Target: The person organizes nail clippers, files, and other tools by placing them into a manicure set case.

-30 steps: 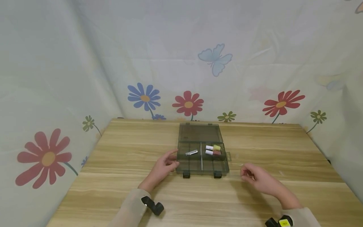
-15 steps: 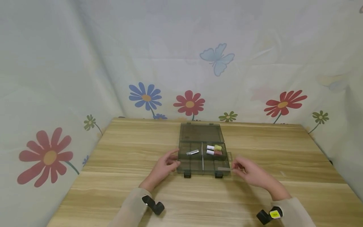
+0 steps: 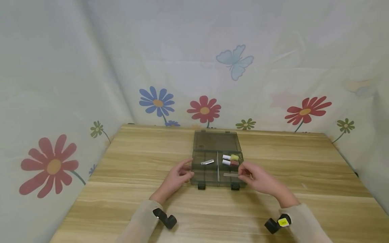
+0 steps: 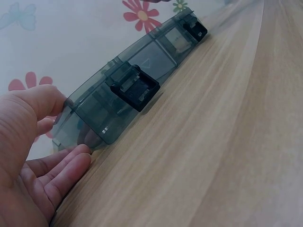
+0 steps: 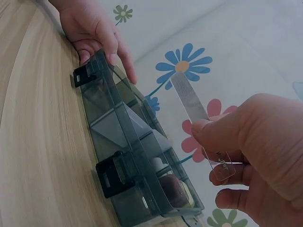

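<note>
A translucent grey-green compartment box (image 3: pixel 205 184) lies on the table with its lid (image 3: pixel 217 141) folded back. My left hand (image 3: pixel 174 179) touches its left end, fingers spread along the side. My right hand (image 3: pixel 258 179) pinches a clear nail file (image 5: pixel 191 99) between thumb and fingers, over the front right compartment. A silver nail clipper (image 3: pixel 207 162) lies in the back left compartment. In the back right one lie two small white-capped bottles, one yellow-green (image 3: pixel 234 157) and one dark red (image 3: pixel 234 163), which look like nail polish.
Two black latches (image 3: pixel 201 185) stick out at the box's front. A pale divider (image 3: pixel 218 173) splits the box in the middle. A small clear piece (image 3: pixel 304 185) lies on the wooden table (image 3: pixel 146 145) at right. Behind hangs a flower-printed curtain (image 3: pixel 182 60).
My right hand has moved left from the table beside the box, bringing the nail file over the front right compartment. The left hand has stayed against the box's left end.
</note>
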Motion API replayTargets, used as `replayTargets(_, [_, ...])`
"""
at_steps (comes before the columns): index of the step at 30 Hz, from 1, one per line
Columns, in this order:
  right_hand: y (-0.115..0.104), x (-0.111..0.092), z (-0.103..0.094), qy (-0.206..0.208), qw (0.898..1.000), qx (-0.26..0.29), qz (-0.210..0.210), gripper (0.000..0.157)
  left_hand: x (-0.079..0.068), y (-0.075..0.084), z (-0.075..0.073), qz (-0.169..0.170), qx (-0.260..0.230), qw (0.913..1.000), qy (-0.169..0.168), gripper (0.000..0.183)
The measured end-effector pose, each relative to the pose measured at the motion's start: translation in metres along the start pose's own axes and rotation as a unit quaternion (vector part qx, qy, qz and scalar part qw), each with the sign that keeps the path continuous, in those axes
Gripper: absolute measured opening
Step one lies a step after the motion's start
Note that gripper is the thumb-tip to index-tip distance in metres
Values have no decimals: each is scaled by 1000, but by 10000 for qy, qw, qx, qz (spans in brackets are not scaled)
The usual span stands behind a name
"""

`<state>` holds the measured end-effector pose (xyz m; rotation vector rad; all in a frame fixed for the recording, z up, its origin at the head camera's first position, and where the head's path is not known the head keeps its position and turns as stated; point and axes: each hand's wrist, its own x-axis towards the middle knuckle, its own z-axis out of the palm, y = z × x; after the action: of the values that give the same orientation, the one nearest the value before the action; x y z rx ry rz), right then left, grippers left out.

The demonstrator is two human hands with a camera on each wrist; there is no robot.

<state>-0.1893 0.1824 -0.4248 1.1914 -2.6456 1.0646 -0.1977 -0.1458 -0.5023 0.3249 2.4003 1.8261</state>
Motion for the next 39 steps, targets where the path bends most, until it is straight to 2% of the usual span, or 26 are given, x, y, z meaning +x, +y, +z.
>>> replayTargets(5, [-1, 8, 6, -6, 9998, 78, -160, 12, 0, -1, 0, 96, -42, 9999, 30, 57])
replayTargets(12, [-3, 17, 14, 160, 9989, 86, -427, 21, 0, -3, 0, 24, -7, 10000, -29, 57])
replayTargets(20, [-10, 28, 22, 126, 9997, -98, -168, 19, -1, -1, -1, -58, -4, 10000, -7, 57])
replayTargets(30, [-16, 45, 36, 100, 9991, -401, -93, 16, -1, -1, -4, -8, -120, 9998, -180, 60])
replayTargets(39, [-20, 55, 47, 131, 9985, -516, -95, 15, -1, 0, -5, -52, -75, 9998, -189, 63])
